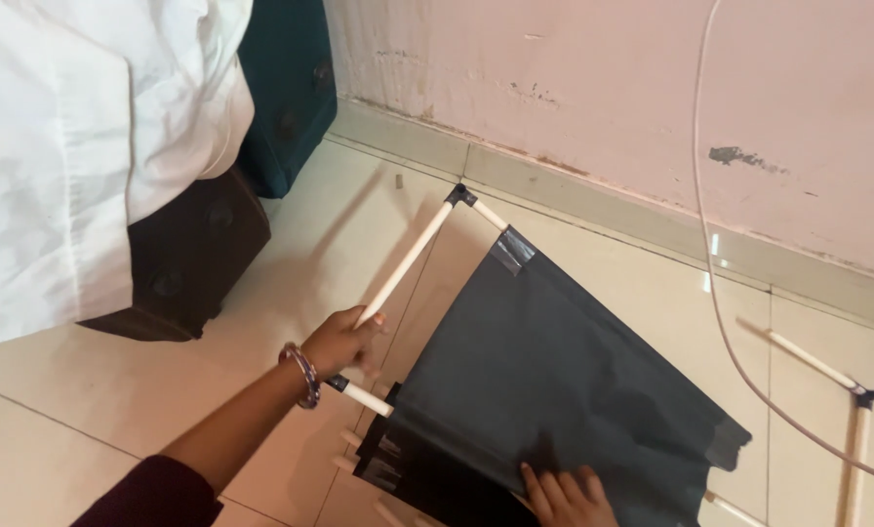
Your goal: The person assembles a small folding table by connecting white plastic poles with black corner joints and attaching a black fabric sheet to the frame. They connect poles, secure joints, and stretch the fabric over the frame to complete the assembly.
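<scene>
My left hand (341, 339), with a beaded bracelet on the wrist, grips a white rod (408, 259) of a frame held above the tiled floor. The rod runs up to a black corner connector (459, 194). A dark fabric panel (544, 371) is stretched between the frame's rods and taped at its corners. My right hand (566, 496) rests on the panel's lower edge, fingers pressed against the fabric, at the bottom of the view. More white rod ends (359, 451) stick out under the panel.
A bed with white sheets (66, 146) and dark luggage (286, 88) stand at the left. A pink wall (603, 88) runs along the back. A white cable (720, 293) hangs down at the right, beside another rod and connector piece (852, 390) on the floor.
</scene>
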